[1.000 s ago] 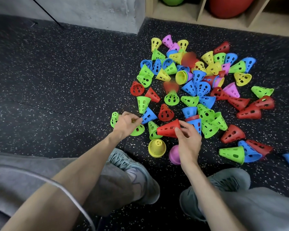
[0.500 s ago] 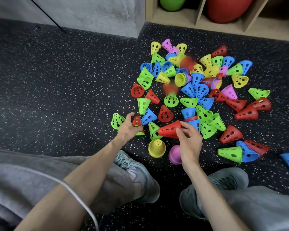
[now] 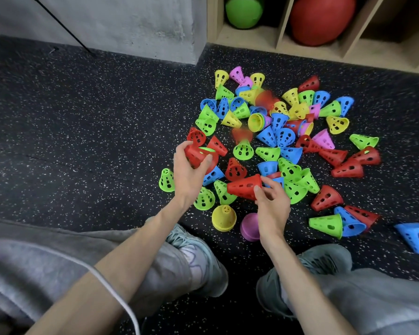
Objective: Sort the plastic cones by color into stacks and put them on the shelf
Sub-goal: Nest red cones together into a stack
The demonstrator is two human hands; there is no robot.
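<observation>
A pile of perforated plastic cones (image 3: 278, 131) in red, green, blue, yellow and pink lies scattered on the dark speckled floor. My left hand (image 3: 188, 176) grips a red cone (image 3: 195, 154) lifted above the pile's left edge; a green rim shows inside it. My right hand (image 3: 271, 201) pinches the wide end of another red cone (image 3: 243, 187), held on its side with its tip pointing left. A yellow cone (image 3: 223, 217) and a purple cone (image 3: 249, 226) stand on the floor just below my hands. The wooden shelf (image 3: 307, 48) runs along the top right.
A green ball (image 3: 243, 10) and a red ball (image 3: 322, 18) fill two shelf compartments. A grey concrete wall (image 3: 131, 25) stands at the top left. My two shoes (image 3: 198, 257) sit close below the pile. A lone blue cone (image 3: 415, 235) lies far right.
My left hand has picked a red cone off the floor at the pile's left edge and raised it up and to the right. My right hand has kept its red cone almost still.
</observation>
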